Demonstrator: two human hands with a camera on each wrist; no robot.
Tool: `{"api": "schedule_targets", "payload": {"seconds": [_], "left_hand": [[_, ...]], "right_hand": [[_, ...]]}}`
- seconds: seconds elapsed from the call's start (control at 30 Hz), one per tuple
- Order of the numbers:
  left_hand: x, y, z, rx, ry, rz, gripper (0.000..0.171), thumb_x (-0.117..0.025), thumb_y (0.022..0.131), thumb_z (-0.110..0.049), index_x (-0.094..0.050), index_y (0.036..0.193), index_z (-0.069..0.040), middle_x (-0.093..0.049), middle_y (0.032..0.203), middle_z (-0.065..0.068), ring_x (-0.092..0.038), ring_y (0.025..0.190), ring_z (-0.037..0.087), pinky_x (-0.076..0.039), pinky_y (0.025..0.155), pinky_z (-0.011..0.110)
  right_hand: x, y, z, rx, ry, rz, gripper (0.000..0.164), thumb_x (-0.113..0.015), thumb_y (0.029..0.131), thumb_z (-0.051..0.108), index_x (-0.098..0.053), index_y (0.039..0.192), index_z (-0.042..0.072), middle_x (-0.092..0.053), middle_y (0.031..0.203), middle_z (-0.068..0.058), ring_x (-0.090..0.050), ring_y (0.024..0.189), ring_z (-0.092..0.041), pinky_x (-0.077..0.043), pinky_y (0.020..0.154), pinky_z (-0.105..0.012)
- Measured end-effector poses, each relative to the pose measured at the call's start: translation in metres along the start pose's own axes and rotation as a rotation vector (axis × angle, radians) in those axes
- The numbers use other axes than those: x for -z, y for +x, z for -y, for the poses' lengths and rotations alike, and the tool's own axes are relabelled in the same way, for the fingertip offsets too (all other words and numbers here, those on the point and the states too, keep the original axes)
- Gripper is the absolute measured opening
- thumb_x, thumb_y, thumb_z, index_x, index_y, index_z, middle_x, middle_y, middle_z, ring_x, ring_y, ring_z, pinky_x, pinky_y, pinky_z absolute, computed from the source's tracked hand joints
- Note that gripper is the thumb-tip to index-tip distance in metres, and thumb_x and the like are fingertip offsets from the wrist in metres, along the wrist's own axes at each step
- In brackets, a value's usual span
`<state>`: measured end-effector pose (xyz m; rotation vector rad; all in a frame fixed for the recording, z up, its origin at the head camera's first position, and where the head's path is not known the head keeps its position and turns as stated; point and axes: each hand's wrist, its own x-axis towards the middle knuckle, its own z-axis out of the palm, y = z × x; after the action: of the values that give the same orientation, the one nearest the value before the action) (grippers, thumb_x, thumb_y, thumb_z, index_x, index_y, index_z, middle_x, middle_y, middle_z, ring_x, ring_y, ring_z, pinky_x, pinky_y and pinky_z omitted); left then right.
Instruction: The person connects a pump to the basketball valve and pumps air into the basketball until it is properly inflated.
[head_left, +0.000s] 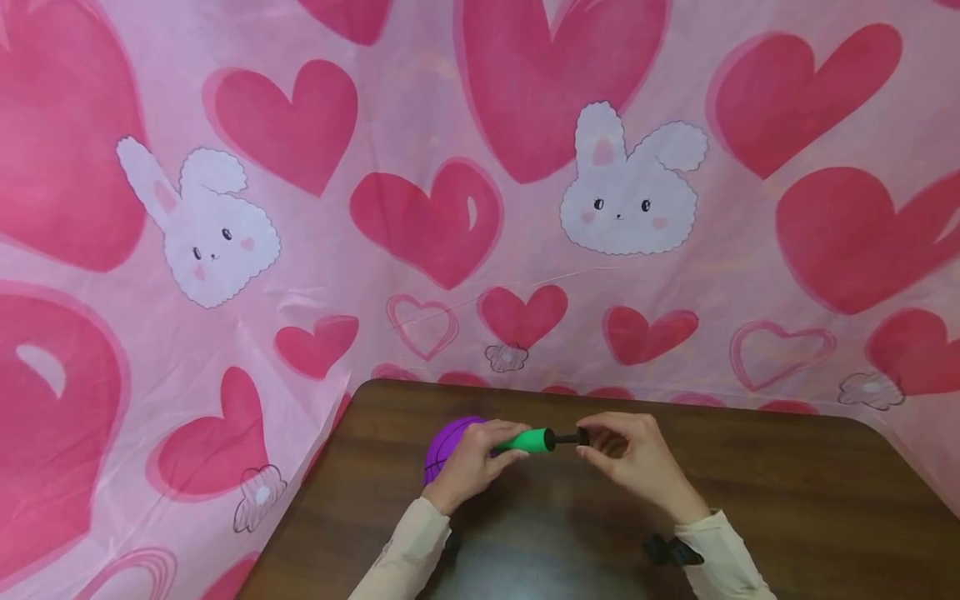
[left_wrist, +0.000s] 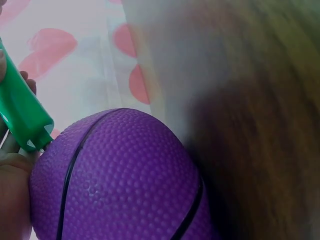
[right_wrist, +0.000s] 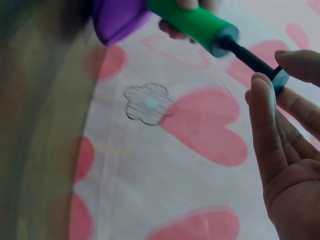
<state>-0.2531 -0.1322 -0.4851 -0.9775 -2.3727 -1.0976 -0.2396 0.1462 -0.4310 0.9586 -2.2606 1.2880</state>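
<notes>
My left hand grips the green barrel of a small hand pump, fingers wrapped around it. A purple ball with black seam lines and a pebbled skin sits beside that hand, partly hidden behind it in the head view. In the left wrist view the pump's narrow end meets the ball's side. My right hand pinches the black handle between thumb and fingertips. Between handle and barrel a stretch of black plunger rod shows, drawn partway out.
A dark brown wooden table lies under both hands. Behind it and to the left hangs a pink sheet printed with hearts and white rabbits. A black wrist strap is on the right forearm.
</notes>
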Motion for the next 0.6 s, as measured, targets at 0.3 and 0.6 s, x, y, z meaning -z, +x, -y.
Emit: {"api": "schedule_targets", "payload": {"seconds": [0.3,0.6], "left_hand": [[0.001,0.0,0.001,0.002,-0.004,-0.023,0.039,-0.081,0.089,-0.012,-0.074,0.127,-0.005,-0.078,0.124,0.008,-0.076,0.111,0.022,-0.061,0.096,0.038],[0.004,0.0,0.003,0.054,-0.02,-0.01,0.039,-0.079,0.092,-0.016,-0.073,0.13,-0.01,-0.077,0.126,0.005,-0.075,0.113,0.02,-0.061,0.099,0.038]], "right_hand": [[0.03,0.0,0.005,0.083,-0.003,-0.084,0.038,-0.089,0.071,-0.008,-0.078,0.103,0.009,-0.075,0.081,-0.003,-0.066,0.065,-0.001,-0.056,0.06,-0.014],[0.047,0.002,0.009,0.054,-0.035,-0.125,0.04,-0.09,0.068,-0.01,-0.078,0.102,0.008,-0.077,0.081,-0.005,-0.067,0.064,0.001,-0.056,0.061,-0.013]]}}
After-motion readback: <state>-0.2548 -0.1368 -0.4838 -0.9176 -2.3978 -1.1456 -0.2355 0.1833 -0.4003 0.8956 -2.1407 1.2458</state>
